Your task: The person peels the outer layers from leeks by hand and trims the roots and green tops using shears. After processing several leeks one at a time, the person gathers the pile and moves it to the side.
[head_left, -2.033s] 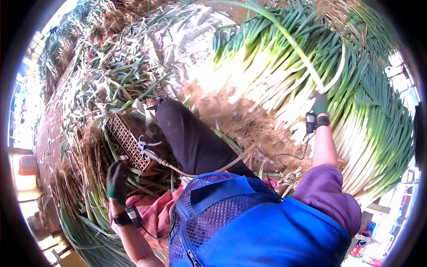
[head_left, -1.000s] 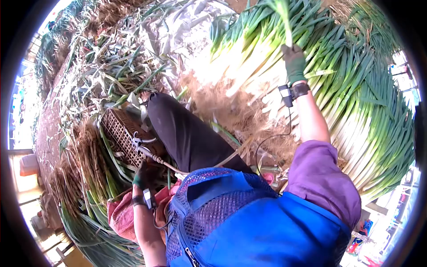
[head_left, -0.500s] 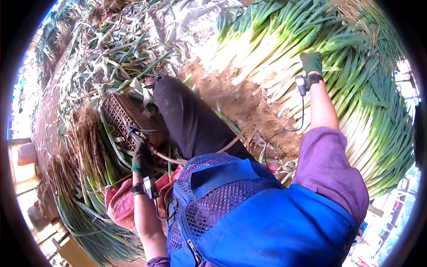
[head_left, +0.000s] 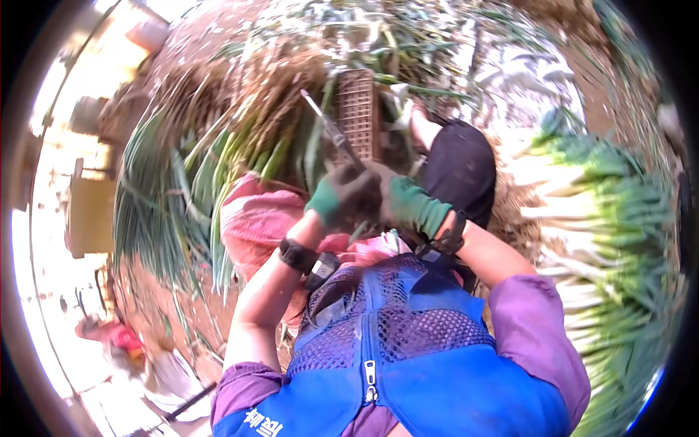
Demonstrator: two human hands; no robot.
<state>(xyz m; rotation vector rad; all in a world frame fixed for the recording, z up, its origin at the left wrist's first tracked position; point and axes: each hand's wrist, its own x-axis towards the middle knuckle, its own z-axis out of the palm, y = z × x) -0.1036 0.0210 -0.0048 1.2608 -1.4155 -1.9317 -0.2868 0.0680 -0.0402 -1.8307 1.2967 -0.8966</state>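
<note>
My left hand [head_left: 342, 193], in a dark-palmed green glove, is closed around an air blow gun [head_left: 333, 132] whose thin nozzle points up and to the left. Against it, in front of my vest, my gloved right hand [head_left: 408, 202] is also closed. What its fingers grip is hidden where the two hands meet. Just beyond the hands stands a brown plastic crate [head_left: 357, 109] with a grid side. Unpeeled long green onions [head_left: 247, 142] with brown roots lie left of the hands, partly over a pink cloth [head_left: 255, 211].
A large pile of cleaned green onions [head_left: 604, 240], white stalks inward, lies on the right. My bent leg in dark trousers [head_left: 460, 167] is beside the crate. Peeled leaves and scraps [head_left: 422, 44] cover the ground ahead. A yellowish box [head_left: 93, 215] stands at the far left.
My view has turned left. My right hand has left the cleaned onion pile and come in beside my left hand. The blow gun is still in my left hand.
</note>
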